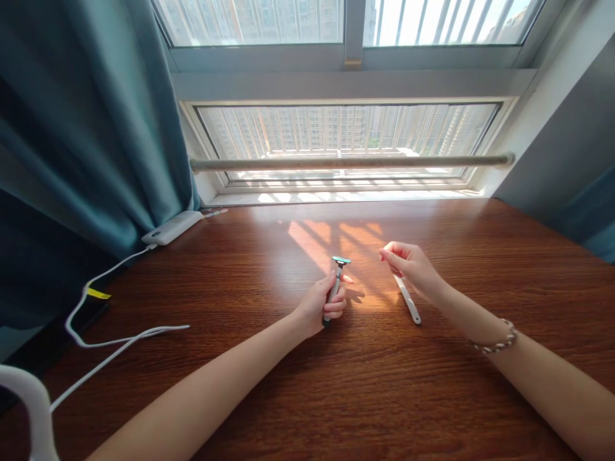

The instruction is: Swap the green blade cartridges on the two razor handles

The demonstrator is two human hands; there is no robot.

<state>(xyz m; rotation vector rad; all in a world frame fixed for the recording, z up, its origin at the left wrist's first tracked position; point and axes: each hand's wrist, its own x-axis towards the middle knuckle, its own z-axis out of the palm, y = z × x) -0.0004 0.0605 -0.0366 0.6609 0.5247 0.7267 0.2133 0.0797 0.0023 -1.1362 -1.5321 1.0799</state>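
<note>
If the razor [335, 287] held by the left hand [318, 305] were brushed, the pinched right hand [410, 266] could be nicked.

Sunlight [310, 240] is falling across a wood-grain desk [394, 397] below a window [288, 57], with high-rise buildings [327, 128] standing beyond its bars [421, 22]. A pale rail [288, 164] is spanning the lower pane before me; at left, a blue curtain [110, 128] is hanging beside a white device [173, 228] whose cable [88, 346], bearing a yellow tag [98, 294], is trailing over the desk.
</note>
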